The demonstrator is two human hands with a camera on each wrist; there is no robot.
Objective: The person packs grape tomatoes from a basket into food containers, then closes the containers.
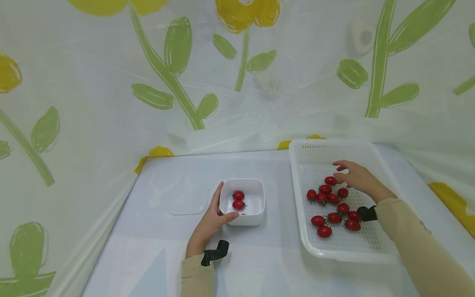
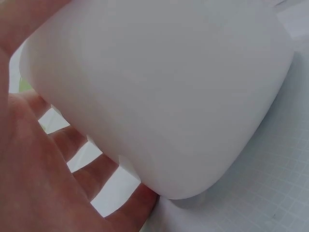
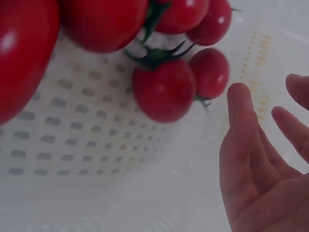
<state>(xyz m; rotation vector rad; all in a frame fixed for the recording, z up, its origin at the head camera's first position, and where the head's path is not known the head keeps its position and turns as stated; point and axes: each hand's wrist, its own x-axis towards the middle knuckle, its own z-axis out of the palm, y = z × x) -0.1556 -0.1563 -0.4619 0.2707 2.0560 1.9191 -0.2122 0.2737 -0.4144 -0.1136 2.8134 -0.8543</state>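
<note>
In the head view, a small white square container (image 1: 246,220) stands near the middle of the table. Cherry tomatoes (image 1: 238,204) lie inside it; a third shows only partly behind the near rim. My left hand (image 1: 208,226) grips this container, thumb at the near rim and fingers along the left wall. The left wrist view shows those fingers (image 2: 94,176) against its side. To the right, a white perforated basket (image 1: 303,231) holds many cherry tomatoes (image 1: 324,232). Over its far part, my right hand (image 1: 359,178) hovers with fingers spread and nothing between them, close to the farthest tomato (image 1: 330,180).
A clear flat lid (image 1: 190,198) lies on the table left of the container. Behind the table hangs a white curtain (image 1: 297,82) printed with yellow flowers and green leaves. Black wrist cameras (image 1: 217,252) sit on both wrists.
</note>
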